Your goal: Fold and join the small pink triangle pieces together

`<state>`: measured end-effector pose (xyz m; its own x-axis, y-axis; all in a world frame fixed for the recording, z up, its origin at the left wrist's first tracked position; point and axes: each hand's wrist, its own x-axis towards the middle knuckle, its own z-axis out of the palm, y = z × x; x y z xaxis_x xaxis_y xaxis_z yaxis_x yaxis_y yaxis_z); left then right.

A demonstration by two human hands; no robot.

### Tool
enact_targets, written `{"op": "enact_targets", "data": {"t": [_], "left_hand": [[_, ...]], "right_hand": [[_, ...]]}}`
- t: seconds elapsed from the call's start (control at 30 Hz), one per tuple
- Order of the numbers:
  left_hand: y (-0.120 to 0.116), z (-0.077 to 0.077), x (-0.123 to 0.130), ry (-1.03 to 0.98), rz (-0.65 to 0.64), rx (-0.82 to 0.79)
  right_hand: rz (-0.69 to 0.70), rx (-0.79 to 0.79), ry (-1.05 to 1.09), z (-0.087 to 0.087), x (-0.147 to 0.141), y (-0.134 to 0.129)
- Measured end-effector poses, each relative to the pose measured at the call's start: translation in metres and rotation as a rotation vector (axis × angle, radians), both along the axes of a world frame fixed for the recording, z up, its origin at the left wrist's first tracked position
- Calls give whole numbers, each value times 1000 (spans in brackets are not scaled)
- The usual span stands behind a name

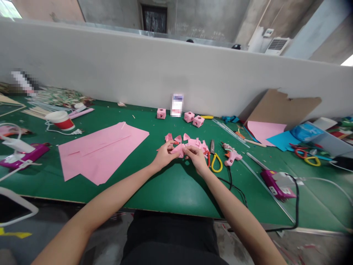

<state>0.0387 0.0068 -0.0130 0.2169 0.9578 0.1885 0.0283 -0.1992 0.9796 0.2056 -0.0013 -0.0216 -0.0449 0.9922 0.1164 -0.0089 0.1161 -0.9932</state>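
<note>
Between my two hands, just above the green table, is a small piece of pink paper. My left hand pinches its left side, and my right hand grips its right side with the fingertips. Right behind them lie pink paper scraps and small folded pink pieces. Scissors with yellow and orange handles rest to the right of my right hand. Farther back sit pink paper cubes with dark diamond-shaped openings.
Large pink paper sheets cover the left of the table. A pink glue gun with a black cord lies on the right, near a purple power strip. A red-and-white cup stands at the left. A low white partition borders the back.
</note>
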Motion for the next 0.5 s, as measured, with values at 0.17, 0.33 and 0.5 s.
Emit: {"op": "enact_targets", "data": {"t": [0.17, 0.33, 0.5], "left_hand": [[2, 0, 0, -93, 25, -112], [6, -1, -1, -146, 43, -203], [4, 0, -1, -125, 22, -200]], "right_hand": [[36, -35, -15, 1, 0, -1], [115, -130, -53, 1, 3, 0], [103, -106, -69, 1, 4, 2]]}}
